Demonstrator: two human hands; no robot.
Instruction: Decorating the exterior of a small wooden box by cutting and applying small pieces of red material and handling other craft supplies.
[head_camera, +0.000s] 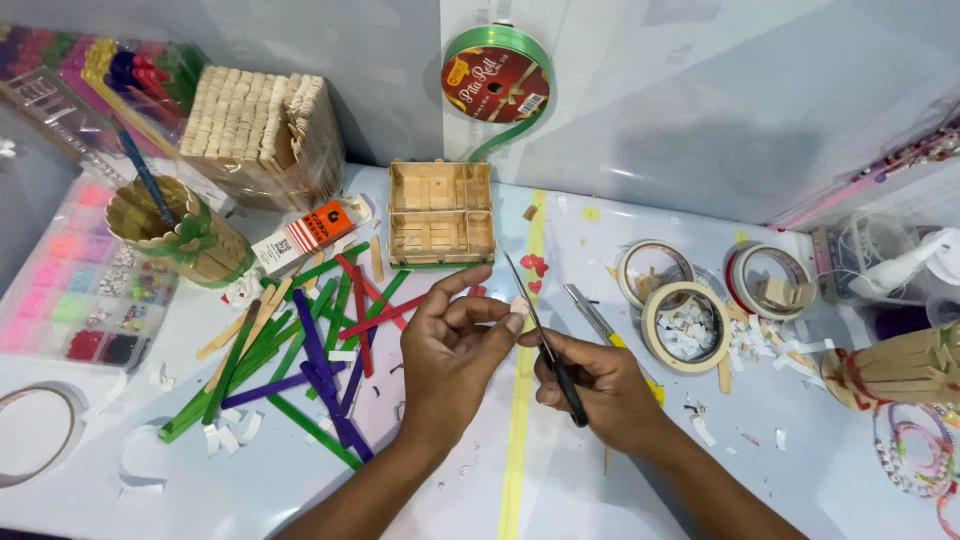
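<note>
meanwhile the right hand (590, 385) grips slim black-handled scissors (545, 345), blades up, beside a tiny pale scrap (519, 306) pinched in the left hand (455, 360) above the white desk (780, 490).

Red round label on green ribbon spool (497, 82); white-orange glue box (308, 236) beside sticks.

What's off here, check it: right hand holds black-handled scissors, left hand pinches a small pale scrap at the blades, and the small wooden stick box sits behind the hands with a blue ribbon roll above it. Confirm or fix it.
One detail is wrong: the ribbon roll is green, not blue, as the head view shows. The rest holds: the right hand grips the black-handled scissors, the left hand pinches the pale scrap, and the wooden stick box sits behind them.
</note>
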